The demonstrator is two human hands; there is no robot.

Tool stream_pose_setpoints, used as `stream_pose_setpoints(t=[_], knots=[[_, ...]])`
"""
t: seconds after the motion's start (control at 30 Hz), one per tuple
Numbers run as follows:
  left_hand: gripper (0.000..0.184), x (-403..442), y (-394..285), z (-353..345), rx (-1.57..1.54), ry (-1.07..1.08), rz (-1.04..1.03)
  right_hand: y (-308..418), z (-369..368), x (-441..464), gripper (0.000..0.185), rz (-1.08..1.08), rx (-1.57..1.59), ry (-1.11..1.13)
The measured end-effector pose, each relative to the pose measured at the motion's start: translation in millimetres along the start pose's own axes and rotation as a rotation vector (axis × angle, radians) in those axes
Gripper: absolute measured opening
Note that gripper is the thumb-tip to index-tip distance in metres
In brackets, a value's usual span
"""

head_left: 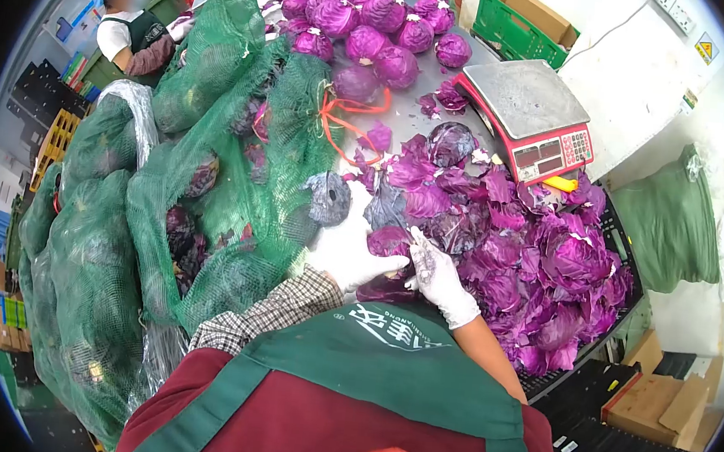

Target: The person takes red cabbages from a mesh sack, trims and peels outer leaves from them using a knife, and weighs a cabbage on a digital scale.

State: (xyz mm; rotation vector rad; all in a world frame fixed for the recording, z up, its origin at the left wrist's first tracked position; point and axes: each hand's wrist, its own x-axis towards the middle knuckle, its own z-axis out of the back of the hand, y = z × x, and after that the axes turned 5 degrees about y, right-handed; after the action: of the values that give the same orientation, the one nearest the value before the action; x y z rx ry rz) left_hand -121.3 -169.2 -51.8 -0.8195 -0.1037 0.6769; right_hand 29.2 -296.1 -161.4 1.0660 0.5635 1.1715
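Note:
Both my hands wear white gloves. My left hand (347, 250) grips the left side of a red cabbage (388, 242) just in front of my apron. On its right side, my right hand (439, 280) presses closed fingers, smudged purple, against the same cabbage. Whether those fingers pinch a leaf I cannot make out. Beyond my left hand sits a greyish-purple cabbage (328, 198). To the right of my hands spreads a heap of loose cabbage leaves (506, 247) in a black crate (627, 249).
Green mesh sacks (100, 272) of cabbages crowd the left, with an orange tie (330, 120) at one mouth. Trimmed cabbages (366, 33) cover the far table. A red scale (527, 111) and a yellow-handled tool (560, 183) lie beyond the leaves. A co-worker (133, 34) stands far left.

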Motion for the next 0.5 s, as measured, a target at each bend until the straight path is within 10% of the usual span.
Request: stream_pose_setpoints(t=[0.1, 0.17, 0.23, 0.3, 0.43, 0.5], knots=[[0.089, -10, 2, -3, 0.111, -0.022, -0.147, -19, 7, 3, 0.030, -0.081, 0.003, -0.070], [0.072, -13, 22, -9, -0.125, -0.060, -0.238, 9, 17, 0, 0.030, -0.519, 0.292, 0.021], [0.071, -20, 35, -5, -0.858, 0.197, -0.036, 29, 42, -1, 0.034, -0.491, 0.732, -0.141], [0.074, -25, 47, 1, -1.056, 0.259, 0.017, 37, 89, -5, 0.044, -0.455, 0.636, -0.274], [0.085, -6, 40, -1, -0.817, 0.111, -0.154, 51, 150, -25, 0.065, -0.373, -0.734, -0.360], [0.091, 7, 33, -13, -0.553, -0.013, -0.146, 67, 125, -27, 0.061, -0.112, -0.202, -0.282]])
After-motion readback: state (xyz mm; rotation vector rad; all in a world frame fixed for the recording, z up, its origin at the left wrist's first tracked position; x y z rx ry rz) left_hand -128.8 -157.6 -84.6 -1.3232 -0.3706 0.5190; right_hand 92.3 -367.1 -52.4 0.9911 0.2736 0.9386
